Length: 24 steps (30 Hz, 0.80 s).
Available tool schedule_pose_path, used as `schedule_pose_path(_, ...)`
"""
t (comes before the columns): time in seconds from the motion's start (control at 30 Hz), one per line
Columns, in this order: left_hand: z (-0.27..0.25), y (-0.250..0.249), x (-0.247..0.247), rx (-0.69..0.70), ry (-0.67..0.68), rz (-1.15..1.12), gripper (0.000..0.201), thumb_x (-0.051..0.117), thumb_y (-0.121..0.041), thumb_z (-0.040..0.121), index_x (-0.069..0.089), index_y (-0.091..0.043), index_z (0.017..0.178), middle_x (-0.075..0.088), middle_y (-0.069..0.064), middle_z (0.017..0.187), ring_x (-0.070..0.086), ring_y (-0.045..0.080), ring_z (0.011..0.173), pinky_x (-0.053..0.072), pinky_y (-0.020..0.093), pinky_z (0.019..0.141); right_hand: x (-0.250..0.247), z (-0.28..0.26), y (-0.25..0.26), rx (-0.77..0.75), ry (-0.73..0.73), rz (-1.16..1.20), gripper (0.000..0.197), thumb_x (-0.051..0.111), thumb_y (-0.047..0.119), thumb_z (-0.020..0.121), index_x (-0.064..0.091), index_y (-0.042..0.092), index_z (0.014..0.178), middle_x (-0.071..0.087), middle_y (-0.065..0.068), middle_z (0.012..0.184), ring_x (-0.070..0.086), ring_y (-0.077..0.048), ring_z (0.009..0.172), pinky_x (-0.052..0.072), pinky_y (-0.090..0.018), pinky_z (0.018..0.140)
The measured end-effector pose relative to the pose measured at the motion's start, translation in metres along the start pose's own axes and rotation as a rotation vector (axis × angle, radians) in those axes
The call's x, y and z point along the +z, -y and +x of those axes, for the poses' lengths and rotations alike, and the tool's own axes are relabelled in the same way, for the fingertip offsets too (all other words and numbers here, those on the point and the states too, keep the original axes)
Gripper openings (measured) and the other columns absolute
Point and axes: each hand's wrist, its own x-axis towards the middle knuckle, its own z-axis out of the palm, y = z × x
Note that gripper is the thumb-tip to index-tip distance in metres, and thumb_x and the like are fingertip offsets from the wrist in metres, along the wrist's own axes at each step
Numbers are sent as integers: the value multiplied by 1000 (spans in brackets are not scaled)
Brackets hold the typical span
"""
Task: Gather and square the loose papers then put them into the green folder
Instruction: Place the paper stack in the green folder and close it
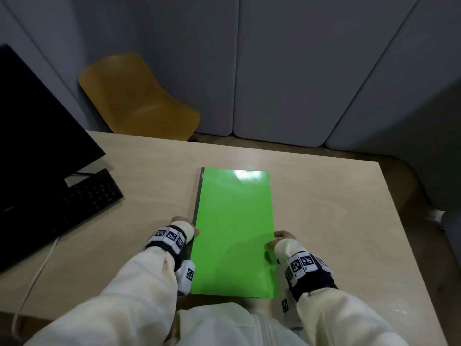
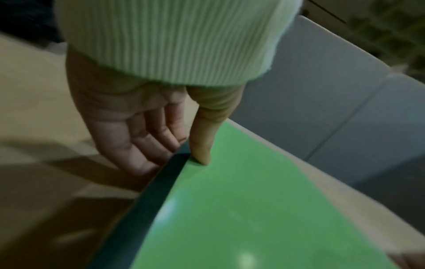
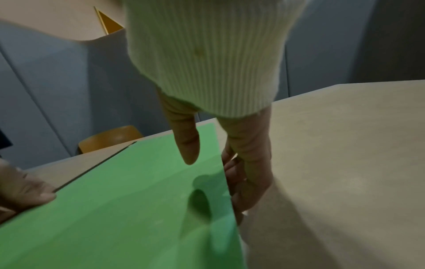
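Note:
The green folder lies closed on the wooden table, long side pointing away from me, with a dark spine along its left edge. My left hand pinches that left edge: the thumb presses on the cover and the fingers reach beneath the spine. My right hand holds the right edge, fingers under it and thumb just over the cover. The folder fills the lower left of the right wrist view. No loose papers show in any view.
A black monitor and a black keyboard stand at the table's left, with a white cable running to the front edge. A yellow chair sits beyond the far edge, before grey wall panels.

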Motion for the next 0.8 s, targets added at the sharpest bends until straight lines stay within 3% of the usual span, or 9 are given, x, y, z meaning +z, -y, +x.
schedule_pose_path(0.03,2,1,-1,-6,-4,10,41,73,-23,78,65,-4,113,65,14,112,58,21,96,46,28,94,2,0,1,2,-1,27,51,58,-9,83,46,3,132,56,-17,120,53,-30,100,49,-36,88)
schedule_pose_path(0.1,4,0,-3,-8,-47,-13,18,79,-21,72,65,-12,79,60,8,90,51,17,82,45,25,77,7,4,2,-6,-27,40,51,60,-10,82,48,0,130,57,-19,125,56,-33,109,48,-37,91)
schedule_pose_path(0.17,8,-2,-4,9,-90,-33,32,81,-19,69,50,-18,61,58,5,84,50,17,78,40,22,72,14,11,0,-21,-61,47,54,63,-9,79,49,-1,130,58,-19,126,55,-33,116,45,-34,97)
schedule_pose_path(0.23,6,-4,-8,29,-50,3,24,82,-23,68,61,-15,76,65,6,90,55,20,81,42,22,73,21,16,-4,-20,-104,60,53,63,-9,78,50,0,128,59,-16,125,56,-32,116,45,-33,99)
schedule_pose_path(0.33,8,-2,-13,37,2,-18,43,83,-17,67,65,-6,105,69,10,107,60,22,89,46,23,82,26,22,-9,-40,-142,62,51,65,-7,77,50,4,125,58,-15,124,56,-31,114,46,-35,99)
schedule_pose_path(0.47,10,5,-17,87,19,-68,47,82,-11,67,64,-3,110,69,14,112,64,28,105,50,31,93,28,23,-11,-67,-194,60,48,62,-8,78,50,3,123,60,-16,117,57,-32,111,47,-34,95)
schedule_pose_path(0.57,10,9,-16,115,17,-95,47,81,-9,68,64,-3,111,69,14,110,64,26,100,51,32,93,29,22,-13,-90,-200,41,50,61,-9,77,48,1,124,53,-11,100,55,-29,97,48,-37,94)
schedule_pose_path(0.67,8,15,-10,121,3,-133,47,80,-8,68,62,-4,111,69,12,105,61,23,91,51,32,94,28,24,-15,-112,-194,20,51,61,-11,77,47,0,124,50,-10,99,50,-26,90,49,-40,93)
schedule_pose_path(0.8,0,21,-2,82,-40,-159,34,75,-26,75,61,-10,101,62,3,91,61,24,92,49,32,91,27,27,-17,-144,-179,-30,53,64,-9,75,45,1,124,51,-13,101,50,-25,88,50,-38,90)
